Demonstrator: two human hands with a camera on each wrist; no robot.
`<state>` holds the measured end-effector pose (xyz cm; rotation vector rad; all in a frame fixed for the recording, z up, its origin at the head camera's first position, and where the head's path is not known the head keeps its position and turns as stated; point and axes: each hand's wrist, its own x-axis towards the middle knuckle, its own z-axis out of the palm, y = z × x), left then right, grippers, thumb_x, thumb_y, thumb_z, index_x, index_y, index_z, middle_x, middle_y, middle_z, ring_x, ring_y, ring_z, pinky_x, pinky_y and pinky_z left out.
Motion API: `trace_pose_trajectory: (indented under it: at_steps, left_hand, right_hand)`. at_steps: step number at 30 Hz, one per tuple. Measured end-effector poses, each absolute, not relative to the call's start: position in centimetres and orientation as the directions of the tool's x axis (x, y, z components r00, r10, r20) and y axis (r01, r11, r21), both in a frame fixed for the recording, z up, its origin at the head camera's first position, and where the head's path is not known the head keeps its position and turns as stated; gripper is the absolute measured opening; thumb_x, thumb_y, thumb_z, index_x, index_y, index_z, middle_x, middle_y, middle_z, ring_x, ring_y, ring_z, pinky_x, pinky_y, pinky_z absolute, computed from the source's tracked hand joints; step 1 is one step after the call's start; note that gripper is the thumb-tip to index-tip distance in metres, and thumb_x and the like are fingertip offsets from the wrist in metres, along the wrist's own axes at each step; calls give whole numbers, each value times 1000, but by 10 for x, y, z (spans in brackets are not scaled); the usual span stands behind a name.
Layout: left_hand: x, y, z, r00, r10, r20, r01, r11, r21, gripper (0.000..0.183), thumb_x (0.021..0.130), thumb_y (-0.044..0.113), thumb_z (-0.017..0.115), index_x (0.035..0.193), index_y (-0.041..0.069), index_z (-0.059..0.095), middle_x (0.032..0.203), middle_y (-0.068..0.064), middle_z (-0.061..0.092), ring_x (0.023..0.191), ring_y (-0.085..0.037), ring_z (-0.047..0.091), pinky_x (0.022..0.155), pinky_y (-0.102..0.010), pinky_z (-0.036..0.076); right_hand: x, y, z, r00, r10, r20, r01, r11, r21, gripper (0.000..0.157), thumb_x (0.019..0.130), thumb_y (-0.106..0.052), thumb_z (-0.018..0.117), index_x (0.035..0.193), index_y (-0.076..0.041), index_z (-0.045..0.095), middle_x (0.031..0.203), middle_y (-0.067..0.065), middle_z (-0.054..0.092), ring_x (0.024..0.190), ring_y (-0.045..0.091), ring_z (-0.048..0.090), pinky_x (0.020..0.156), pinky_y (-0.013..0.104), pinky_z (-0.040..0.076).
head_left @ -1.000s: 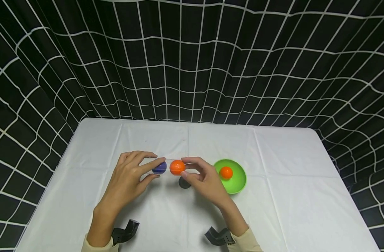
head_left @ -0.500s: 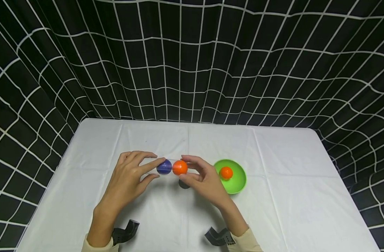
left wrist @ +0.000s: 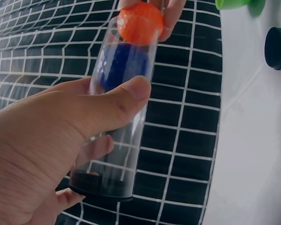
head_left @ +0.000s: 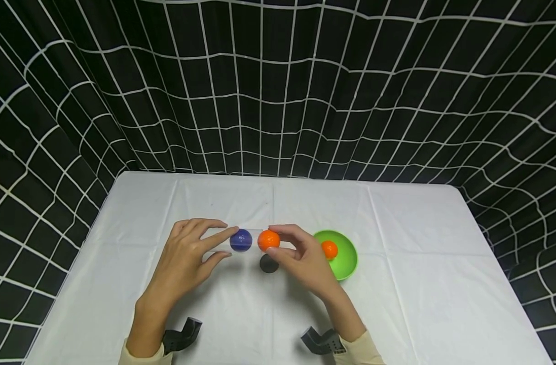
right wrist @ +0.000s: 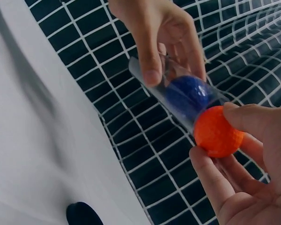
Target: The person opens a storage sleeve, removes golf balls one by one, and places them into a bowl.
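Bowl [head_left: 348, 263] is sitting toward right edge of table [head_left: 433, 284] | first ball [head_left: 329, 250] is lying inside | disc [head_left: 269, 263] is lying left of bowl | tube [left wrist: 122, 140] is holding second ball [head_left: 241, 241], third ball [head_left: 269, 241] at right end

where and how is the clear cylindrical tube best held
I'd probably grip the clear cylindrical tube around its side wall toward its dark base, coming from the left, thumb and fingers opposed. Its wall is straight and round, it points left to right, and the right hand, pinching the orange ball, occupies its other end.
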<state>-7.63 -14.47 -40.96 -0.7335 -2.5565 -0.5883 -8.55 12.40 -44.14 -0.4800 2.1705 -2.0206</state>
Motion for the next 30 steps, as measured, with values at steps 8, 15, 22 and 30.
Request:
trace_pose_trajectory:
  at_steps: [8, 15, 22, 30]
  left_hand:
    - [-77, -145, -409, -766, 398, 505, 590, 748, 305, 52, 81, 30, 84, 130, 31, 68, 123, 2, 70, 117, -20, 63, 99, -44, 43]
    - [-77, -147, -412, -769, 391, 506, 587, 746, 315, 50, 83, 31, 83, 131, 31, 68, 122, 3, 70, 117, -18, 63, 101, -43, 45]
    - [-77, -147, -414, -771, 388, 505, 585, 744, 323, 51, 83, 31, 83, 131, 32, 68, 122, 4, 69, 117, -19, 63, 101, -43, 45]
    - [-77, -146, -414, -770, 388, 506, 588, 739, 328, 51, 82, 32, 83, 131, 32, 68, 123, 3, 69, 117, -19, 63, 101, -44, 46]
  right_hand:
    - [-87, 138, -437, -952, -284, 117, -130, 27, -991, 42, 90, -6, 74, 131, -10, 62, 129, 12, 63, 96, 18, 76, 86, 23, 61]
    - [-90, 150, -436, -942, -274, 195, -206, 13, -978, 40, 89, 1, 72, 128, -3, 62, 125, 7, 63, 102, 13, 72, 85, 24, 61]
    - [-89, 165, -427, -944, -241, 226, -254, 91, -963, 40, 87, 0, 75, 125, -7, 63, 125, 7, 62, 107, 12, 70, 88, 27, 61]
    - [-90, 187, -426, -946, -211, 245, -288, 206, -935, 39, 87, -1, 76, 123, -8, 63, 123, 7, 62, 105, 9, 69, 88, 24, 61]
